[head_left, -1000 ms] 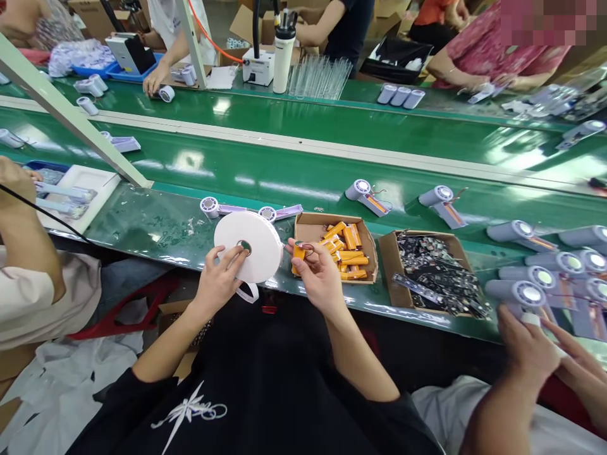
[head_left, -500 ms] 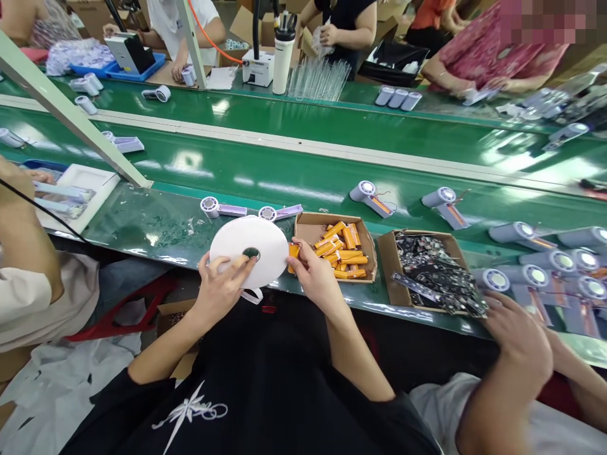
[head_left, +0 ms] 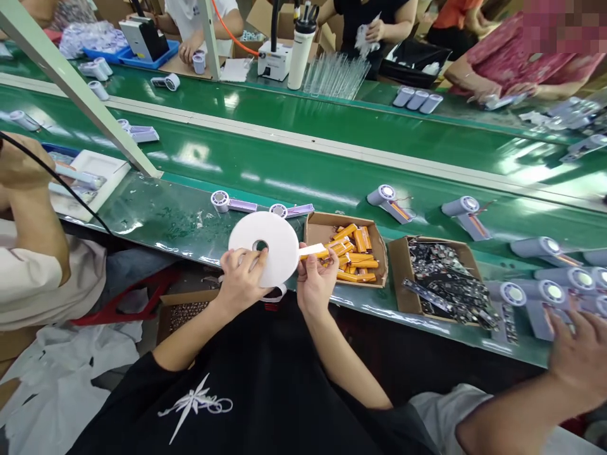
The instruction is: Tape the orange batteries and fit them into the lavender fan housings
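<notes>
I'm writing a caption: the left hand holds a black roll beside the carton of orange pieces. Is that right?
The colour is wrong: in the head view, the left hand holds a white roll beside the carton of orange pieces.

1. Two green lanes, the far one [head_left: 265, 104] and the near one [head_left: 313, 174], run across the room before me, split by a pale rail [head_left: 284, 134].
2. Bright light glares off both.
3. A green table [head_left: 156, 215] edges the near lane.
4. One pale post [head_left: 78, 89] slants at left; another post [head_left: 209, 38] stands beyond.
5. Cartons [head_left: 260, 16] crowd the back.
6. Low down: a red stool [head_left: 104, 311], white sheets [head_left: 61, 373].
</notes>
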Demonstrator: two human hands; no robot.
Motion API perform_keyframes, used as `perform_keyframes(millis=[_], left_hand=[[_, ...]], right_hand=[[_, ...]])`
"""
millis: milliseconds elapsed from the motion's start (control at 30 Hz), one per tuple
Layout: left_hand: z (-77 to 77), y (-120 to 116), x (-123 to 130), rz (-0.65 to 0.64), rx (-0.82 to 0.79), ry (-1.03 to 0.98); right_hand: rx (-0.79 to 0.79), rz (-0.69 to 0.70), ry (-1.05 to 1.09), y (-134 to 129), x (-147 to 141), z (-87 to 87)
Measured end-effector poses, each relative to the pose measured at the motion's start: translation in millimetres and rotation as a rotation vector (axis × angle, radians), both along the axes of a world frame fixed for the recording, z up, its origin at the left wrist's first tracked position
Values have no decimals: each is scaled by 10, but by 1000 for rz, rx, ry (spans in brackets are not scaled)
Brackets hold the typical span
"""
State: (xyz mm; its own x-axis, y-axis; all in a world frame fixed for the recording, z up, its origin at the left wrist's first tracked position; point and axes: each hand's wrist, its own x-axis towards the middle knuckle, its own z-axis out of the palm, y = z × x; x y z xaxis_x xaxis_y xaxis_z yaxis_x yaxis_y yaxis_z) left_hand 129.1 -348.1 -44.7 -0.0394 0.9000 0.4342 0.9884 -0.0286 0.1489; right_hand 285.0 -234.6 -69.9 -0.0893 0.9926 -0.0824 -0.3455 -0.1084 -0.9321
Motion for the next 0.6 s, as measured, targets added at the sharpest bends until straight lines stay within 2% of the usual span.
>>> perform_keyframes(millis=[67,100,133,200,233,300,333,367,433,533,600], left_hand=[[-89,-96,5,-88,-101,-37],[-129,-170,-50,-136,-151,-41],[-164,-252,-153,-153,-198,-40],[-225,-412,-488,-59,-277,-30],[-252,-475,-696,35,-307,-30],[-289,-535,-1091,199,-347,-56],[-295,-522,-1236,232,-340,-83],[-290,-474,-1326,231,-310,-119],[-243,-263,-1327,172,-195,-194],[-104,317,-1016,11,-94,-215],[-4,805,-760,-78,-139,-156]], right_hand=[[12,36,-3,290,201,36],[41,6,3,482,366,82],[98,-94,22,677,555,137],[214,-313,58,990,931,242],[231,-352,60,1076,1082,273],[210,-331,22,1091,1260,267],[180,-286,-16,1036,1283,230],[149,-241,-66,959,1270,178],[105,-176,-181,799,1178,59],[109,-131,-306,685,1041,-62],[123,-98,-333,697,1025,-85]])
